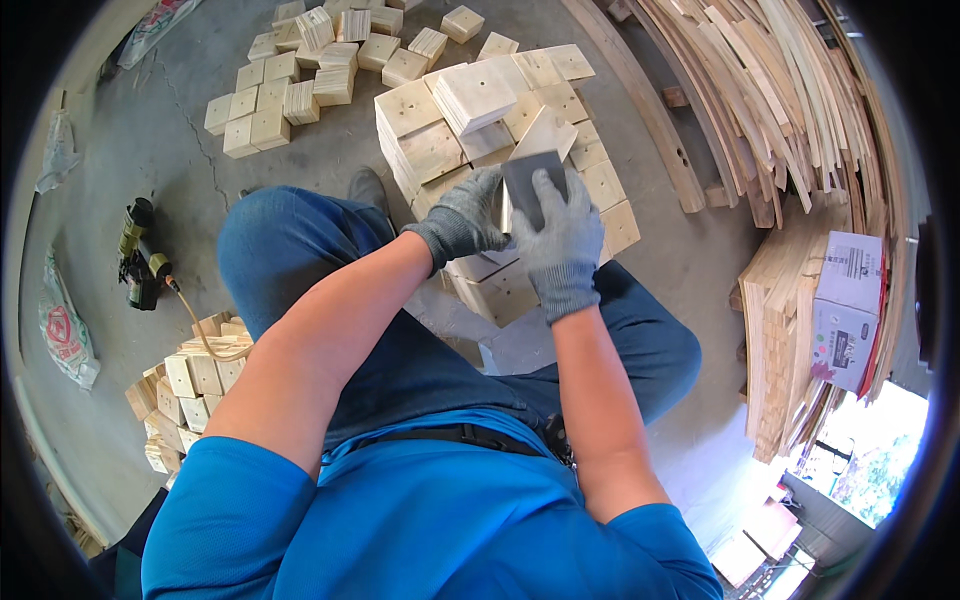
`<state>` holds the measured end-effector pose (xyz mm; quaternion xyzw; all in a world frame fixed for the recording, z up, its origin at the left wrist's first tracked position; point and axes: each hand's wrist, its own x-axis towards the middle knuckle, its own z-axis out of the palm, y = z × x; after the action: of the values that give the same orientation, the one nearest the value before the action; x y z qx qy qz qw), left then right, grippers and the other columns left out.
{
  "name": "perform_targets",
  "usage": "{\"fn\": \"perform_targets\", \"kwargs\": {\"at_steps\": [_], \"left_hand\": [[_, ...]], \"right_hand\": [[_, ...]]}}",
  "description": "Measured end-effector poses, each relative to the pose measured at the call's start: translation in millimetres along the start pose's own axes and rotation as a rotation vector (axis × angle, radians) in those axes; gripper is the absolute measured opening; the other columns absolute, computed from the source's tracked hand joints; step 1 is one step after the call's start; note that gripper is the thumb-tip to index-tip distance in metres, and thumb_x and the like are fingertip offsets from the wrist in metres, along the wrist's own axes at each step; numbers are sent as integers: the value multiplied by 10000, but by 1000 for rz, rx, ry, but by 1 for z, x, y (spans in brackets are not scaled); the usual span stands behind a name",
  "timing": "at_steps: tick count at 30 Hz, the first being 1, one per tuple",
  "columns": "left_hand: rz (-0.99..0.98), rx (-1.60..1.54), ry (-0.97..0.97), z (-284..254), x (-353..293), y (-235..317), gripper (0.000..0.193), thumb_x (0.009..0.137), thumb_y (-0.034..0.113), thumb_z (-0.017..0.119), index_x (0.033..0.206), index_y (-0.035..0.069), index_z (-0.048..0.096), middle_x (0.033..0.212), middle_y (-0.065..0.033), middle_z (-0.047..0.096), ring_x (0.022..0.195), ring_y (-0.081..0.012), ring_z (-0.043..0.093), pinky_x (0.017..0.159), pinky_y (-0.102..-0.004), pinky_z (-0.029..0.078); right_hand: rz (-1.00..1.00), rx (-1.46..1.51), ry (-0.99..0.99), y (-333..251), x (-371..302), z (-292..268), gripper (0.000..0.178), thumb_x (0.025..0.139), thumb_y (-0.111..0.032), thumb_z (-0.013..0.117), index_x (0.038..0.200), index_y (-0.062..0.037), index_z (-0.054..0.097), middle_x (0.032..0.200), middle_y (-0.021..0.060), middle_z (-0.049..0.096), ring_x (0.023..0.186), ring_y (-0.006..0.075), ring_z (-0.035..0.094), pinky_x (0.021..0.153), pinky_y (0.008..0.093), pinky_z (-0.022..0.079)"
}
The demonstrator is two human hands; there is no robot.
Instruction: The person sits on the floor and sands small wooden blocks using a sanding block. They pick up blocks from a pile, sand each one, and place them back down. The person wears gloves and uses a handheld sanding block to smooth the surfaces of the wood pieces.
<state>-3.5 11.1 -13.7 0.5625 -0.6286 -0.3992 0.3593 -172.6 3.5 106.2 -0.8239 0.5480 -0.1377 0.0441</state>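
Both hands wear grey knit gloves and meet over a stack of square wooden blocks [431,153] between my knees. My right hand [562,236] grips a dark grey flat rectangular block [530,183], thumb and fingers spread over its face. Curled at the left side of that block, my left hand [466,214] holds a pale wooden piece [506,212], of which only a thin edge shows beneath the grey block. Just beyond, a wooden square [546,131] leans tilted on the stack, beside a small pile of thin wooden squares [475,96].
More wooden blocks [270,128] lie on the floor at the far left, others [196,374] at the near left. A nail gun [141,257] with an air hose lies left of my knee. Long wood strips [745,70] and a cardboard box [846,311] stand right.
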Motion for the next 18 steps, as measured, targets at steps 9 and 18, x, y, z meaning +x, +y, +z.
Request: {"fn": "perform_targets", "kwargs": {"at_steps": [9,18], "left_hand": [[-2,63,20,-2,0,8,1081,632,416,957,1533,48,487,1434,-241,585,1368,-415,571,1181,-442,462],[-37,43,-57,-10,-1,18,1079,634,358,986,1532,52,472,1461,-244,562,1400,-413,546,1205,-437,445]], "right_hand": [[-30,38,14,8,8,1,661,856,-350,824,1440,-95,648,1490,274,551,1208,489,635,1003,570,530],[-69,12,-18,12,-95,-32,692,829,-298,862,1458,-123,634,1522,306,501,1257,491,591,1039,591,488]]}}
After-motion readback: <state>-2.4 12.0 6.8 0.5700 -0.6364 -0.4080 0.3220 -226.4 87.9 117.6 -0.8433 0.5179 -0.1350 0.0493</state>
